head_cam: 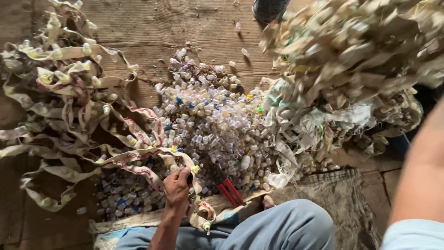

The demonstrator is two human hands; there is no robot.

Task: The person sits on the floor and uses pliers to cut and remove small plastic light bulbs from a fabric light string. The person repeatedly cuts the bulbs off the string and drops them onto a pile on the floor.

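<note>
The left hand (177, 186) is closed around a beige strip (192, 169) studded with small plastic vials, held just above the person's knee. The strip trails left into a tangled heap of strips (64, 97) on the floor, beside a pile of loose clear vials (217, 125). The right arm rises at the frame's right edge; its hand is out of view.

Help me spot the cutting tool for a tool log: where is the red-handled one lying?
In the head view the red-handled tool lies low and centre, at the near edge of the pile of small clear bottles, just right of the left hand and above the knee.
</note>
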